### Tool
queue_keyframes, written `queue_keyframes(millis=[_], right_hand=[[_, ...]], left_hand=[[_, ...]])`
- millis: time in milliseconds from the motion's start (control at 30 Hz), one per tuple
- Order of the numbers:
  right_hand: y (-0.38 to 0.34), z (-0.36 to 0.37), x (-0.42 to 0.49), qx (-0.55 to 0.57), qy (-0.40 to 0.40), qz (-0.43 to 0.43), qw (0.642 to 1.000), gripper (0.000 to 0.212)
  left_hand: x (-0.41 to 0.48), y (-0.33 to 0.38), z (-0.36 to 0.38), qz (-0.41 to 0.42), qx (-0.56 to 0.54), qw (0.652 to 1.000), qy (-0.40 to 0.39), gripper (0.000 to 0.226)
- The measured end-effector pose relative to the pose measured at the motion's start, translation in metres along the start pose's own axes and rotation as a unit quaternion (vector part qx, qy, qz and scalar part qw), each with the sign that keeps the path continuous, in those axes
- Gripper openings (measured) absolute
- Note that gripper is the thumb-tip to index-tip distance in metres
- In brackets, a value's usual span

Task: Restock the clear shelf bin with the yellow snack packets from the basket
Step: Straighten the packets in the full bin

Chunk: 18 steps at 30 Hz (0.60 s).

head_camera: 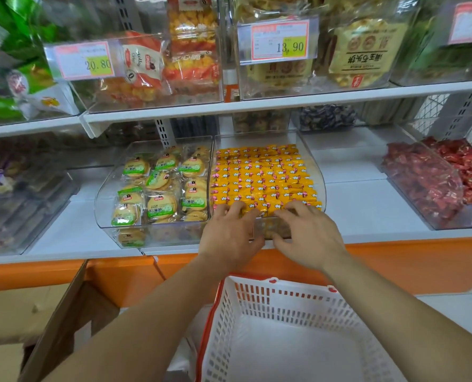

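Note:
Rows of yellow snack packets (262, 177) fill the clear shelf bin (313, 161) on the middle shelf. My left hand (230, 235) rests on the bin's front lip, fingers spread over the nearest row of packets. Beside it my right hand (309, 235) does the same, fingertips touching the front row. Neither hand grips a packet that I can see. Below my arms stands the white basket (290, 326) with an orange rim, and no packets show inside it.
A clear bin of green-labelled biscuits (157, 188) adjoins on the left. A bin of red packets (427, 183) stands to the right. An upper shelf (284, 102) with price tags overhangs. An open cardboard box (64, 321) sits lower left.

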State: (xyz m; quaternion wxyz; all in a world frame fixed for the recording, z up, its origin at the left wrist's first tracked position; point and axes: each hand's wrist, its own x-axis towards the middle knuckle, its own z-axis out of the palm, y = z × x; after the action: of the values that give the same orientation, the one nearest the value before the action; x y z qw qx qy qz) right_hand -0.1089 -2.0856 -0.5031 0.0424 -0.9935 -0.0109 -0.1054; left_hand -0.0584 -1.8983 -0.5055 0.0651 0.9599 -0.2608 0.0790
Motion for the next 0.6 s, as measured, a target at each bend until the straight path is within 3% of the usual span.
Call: queue_keyframes(millis=[167,433,600], right_hand=[[0.003,0.0,0.016,0.011,0.025,0.035,0.999,0.057],[0.005,0.014,0.059,0.032,-0.097,0.077,0.992,0.062],[0.003,0.013,0.061,0.028,-0.118,0.083,0.989,0.062]], left_hand=[[0.016,-0.003,0.007,-0.015,-0.03,0.999,-0.023,0.061],[0.055,-0.002,0.016,-0.034,0.009,0.996,-0.077,0.057],[0.061,-0.004,0.016,-0.033,0.013,0.995,-0.098,0.056]])
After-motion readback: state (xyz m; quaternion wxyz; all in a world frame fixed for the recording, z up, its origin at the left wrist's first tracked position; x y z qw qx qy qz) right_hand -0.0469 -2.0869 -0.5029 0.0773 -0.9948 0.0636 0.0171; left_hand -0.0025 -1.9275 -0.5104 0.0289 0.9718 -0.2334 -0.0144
